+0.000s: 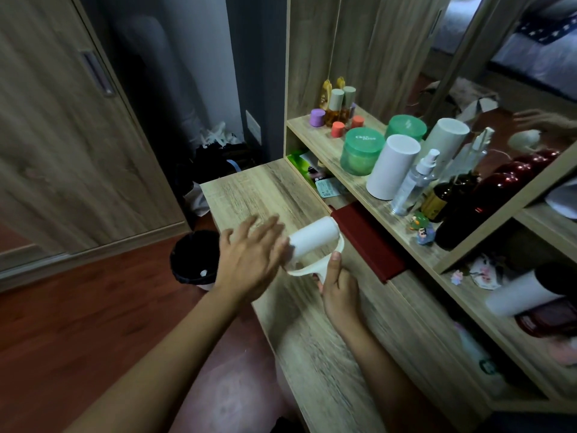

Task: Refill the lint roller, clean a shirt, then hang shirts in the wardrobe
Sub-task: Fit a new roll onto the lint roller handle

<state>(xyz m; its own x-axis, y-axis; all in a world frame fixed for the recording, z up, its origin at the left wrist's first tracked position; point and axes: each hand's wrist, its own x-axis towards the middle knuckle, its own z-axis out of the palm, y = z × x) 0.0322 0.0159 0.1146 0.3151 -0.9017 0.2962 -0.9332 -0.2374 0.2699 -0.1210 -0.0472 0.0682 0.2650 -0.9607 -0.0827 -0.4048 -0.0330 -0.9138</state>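
The wooden wardrobe door (62, 135) fills 10 o'clock. The desk (249, 195) runs from centre toward 5 o'clock, with its shelf (321, 143) at 2 o'clock. On the floor at 8 o'clock, a bin (176, 260) with a black liner holds one small white scrap. On the shelf, a green jar (362, 151) has lid writing beginning "Chan"; the rest is blurred. At centre, above the desk, the right hand (338, 287) grips the lint roller (313, 242) by its handle. The left hand (249, 254), fingers straight, touches the roll's 9 o'clock end.
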